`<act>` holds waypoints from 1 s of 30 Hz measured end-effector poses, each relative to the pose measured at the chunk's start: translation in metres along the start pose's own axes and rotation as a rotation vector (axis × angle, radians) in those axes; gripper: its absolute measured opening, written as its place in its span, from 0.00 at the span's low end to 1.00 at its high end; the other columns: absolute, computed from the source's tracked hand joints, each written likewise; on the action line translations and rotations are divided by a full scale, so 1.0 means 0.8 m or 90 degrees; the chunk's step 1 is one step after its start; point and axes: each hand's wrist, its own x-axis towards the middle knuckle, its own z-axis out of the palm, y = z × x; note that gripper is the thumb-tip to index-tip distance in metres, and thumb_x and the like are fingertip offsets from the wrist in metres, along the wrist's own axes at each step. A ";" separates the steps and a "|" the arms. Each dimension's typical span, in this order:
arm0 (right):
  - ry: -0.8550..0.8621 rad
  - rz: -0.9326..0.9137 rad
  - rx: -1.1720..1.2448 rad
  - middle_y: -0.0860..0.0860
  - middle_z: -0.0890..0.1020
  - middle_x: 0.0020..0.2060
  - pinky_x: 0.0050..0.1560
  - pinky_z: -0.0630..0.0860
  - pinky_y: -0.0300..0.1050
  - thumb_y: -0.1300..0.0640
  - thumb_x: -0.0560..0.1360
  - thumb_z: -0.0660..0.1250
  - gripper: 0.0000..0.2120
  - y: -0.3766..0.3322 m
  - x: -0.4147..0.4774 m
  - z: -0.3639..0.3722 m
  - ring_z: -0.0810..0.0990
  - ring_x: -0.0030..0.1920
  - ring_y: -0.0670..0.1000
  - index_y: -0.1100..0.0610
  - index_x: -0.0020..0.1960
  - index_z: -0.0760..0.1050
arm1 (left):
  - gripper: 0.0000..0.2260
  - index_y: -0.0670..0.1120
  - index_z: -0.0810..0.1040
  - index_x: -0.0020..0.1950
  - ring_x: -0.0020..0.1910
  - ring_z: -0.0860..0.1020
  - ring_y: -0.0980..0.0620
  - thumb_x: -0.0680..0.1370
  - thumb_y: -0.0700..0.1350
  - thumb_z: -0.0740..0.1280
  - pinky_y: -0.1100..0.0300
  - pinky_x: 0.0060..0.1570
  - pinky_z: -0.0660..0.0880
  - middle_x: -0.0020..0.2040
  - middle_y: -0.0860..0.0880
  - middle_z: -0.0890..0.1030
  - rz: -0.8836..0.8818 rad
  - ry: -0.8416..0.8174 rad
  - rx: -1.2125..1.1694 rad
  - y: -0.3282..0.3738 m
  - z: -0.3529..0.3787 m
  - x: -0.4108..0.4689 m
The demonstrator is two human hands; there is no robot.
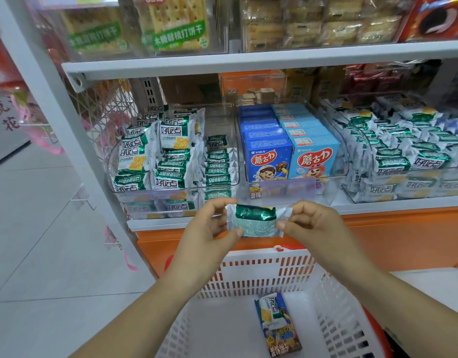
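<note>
Head view: left hand [212,228] and right hand [310,223] pinch a packet [255,220] above a basket [248,277] holding a box [284,337].

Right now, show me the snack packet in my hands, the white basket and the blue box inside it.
snack packet [255,220], head view, middle of wrapper.
white basket [253,256], head view, far rim.
blue box [283,334], head view, lower front face.

A shop: snack-stocked shelves [248,64], white shopping basket [261,270].
</note>
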 end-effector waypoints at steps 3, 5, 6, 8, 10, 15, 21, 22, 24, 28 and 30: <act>-0.004 -0.002 0.019 0.51 0.85 0.35 0.39 0.76 0.37 0.63 0.73 0.69 0.05 -0.002 -0.002 0.000 0.82 0.38 0.49 0.56 0.39 0.76 | 0.21 0.60 0.76 0.52 0.56 0.80 0.49 0.75 0.32 0.68 0.58 0.54 0.77 0.55 0.45 0.81 0.010 -0.004 -0.004 0.001 0.000 0.001; -0.003 0.000 0.025 0.52 0.85 0.36 0.38 0.76 0.37 0.63 0.73 0.69 0.05 -0.004 -0.002 0.000 0.82 0.39 0.50 0.57 0.39 0.76 | 0.21 0.60 0.76 0.51 0.56 0.80 0.47 0.75 0.32 0.68 0.52 0.57 0.77 0.55 0.44 0.81 0.012 -0.007 0.002 0.002 0.001 0.001; -0.001 -0.001 0.030 0.53 0.85 0.36 0.37 0.76 0.38 0.62 0.73 0.69 0.05 -0.005 -0.002 -0.001 0.81 0.38 0.52 0.58 0.39 0.76 | 0.20 0.59 0.75 0.52 0.55 0.80 0.48 0.75 0.33 0.68 0.51 0.57 0.77 0.55 0.45 0.81 0.011 -0.010 0.008 0.003 0.001 0.000; 0.003 -0.003 0.023 0.53 0.84 0.34 0.37 0.74 0.39 0.60 0.73 0.70 0.06 -0.006 -0.001 -0.002 0.78 0.35 0.52 0.58 0.39 0.75 | 0.18 0.56 0.74 0.55 0.51 0.81 0.55 0.76 0.34 0.68 0.56 0.53 0.79 0.54 0.50 0.81 0.006 -0.017 0.004 0.004 0.001 -0.001; 0.007 0.000 0.021 0.50 0.84 0.34 0.39 0.73 0.37 0.59 0.73 0.70 0.05 -0.009 -0.001 -0.001 0.78 0.34 0.48 0.55 0.40 0.76 | 0.16 0.57 0.72 0.56 0.43 0.79 0.70 0.76 0.39 0.69 0.70 0.43 0.76 0.53 0.59 0.77 -0.015 -0.018 0.002 0.009 0.000 -0.002; 0.010 -0.055 0.004 0.43 0.84 0.46 0.46 0.78 0.40 0.59 0.71 0.73 0.14 -0.019 0.002 -0.006 0.82 0.40 0.46 0.46 0.53 0.78 | 0.11 0.55 0.73 0.54 0.48 0.81 0.60 0.75 0.47 0.71 0.62 0.53 0.77 0.52 0.52 0.80 -0.137 0.013 -0.078 0.009 -0.004 0.008; -0.088 -0.386 -0.434 0.37 0.73 0.61 0.64 0.63 0.34 0.41 0.68 0.69 0.19 -0.024 -0.004 0.004 0.70 0.63 0.41 0.42 0.58 0.75 | 0.08 0.45 0.71 0.48 0.39 0.82 0.53 0.75 0.41 0.70 0.58 0.43 0.78 0.43 0.49 0.83 -0.232 0.005 -0.277 0.014 -0.003 0.013; -0.089 -0.430 -0.486 0.39 0.74 0.60 0.63 0.66 0.38 0.41 0.68 0.67 0.20 -0.025 -0.001 0.009 0.71 0.62 0.43 0.42 0.59 0.73 | 0.07 0.45 0.71 0.47 0.35 0.82 0.54 0.75 0.41 0.69 0.60 0.41 0.77 0.38 0.52 0.83 -0.241 0.000 -0.302 0.018 -0.005 0.013; -0.070 -0.499 -0.533 0.41 0.77 0.56 0.58 0.69 0.42 0.43 0.70 0.65 0.19 -0.031 0.009 0.017 0.75 0.57 0.46 0.44 0.59 0.71 | 0.08 0.45 0.71 0.50 0.33 0.82 0.53 0.74 0.42 0.69 0.62 0.39 0.78 0.34 0.53 0.83 -0.254 -0.005 -0.339 0.023 -0.010 0.015; -0.036 -0.494 -0.461 0.45 0.80 0.47 0.51 0.72 0.39 0.53 0.70 0.68 0.12 -0.061 0.046 0.022 0.77 0.48 0.44 0.52 0.54 0.79 | 0.09 0.45 0.73 0.54 0.35 0.83 0.53 0.76 0.45 0.67 0.61 0.42 0.80 0.41 0.49 0.84 -0.213 0.010 -0.304 0.043 -0.030 0.025; -0.026 -0.453 -0.426 0.45 0.80 0.45 0.51 0.70 0.31 0.56 0.70 0.71 0.13 -0.078 0.069 0.024 0.76 0.46 0.40 0.55 0.53 0.80 | 0.10 0.46 0.74 0.56 0.38 0.83 0.52 0.78 0.48 0.66 0.58 0.48 0.80 0.47 0.48 0.83 -0.161 0.042 -0.223 0.052 -0.045 0.034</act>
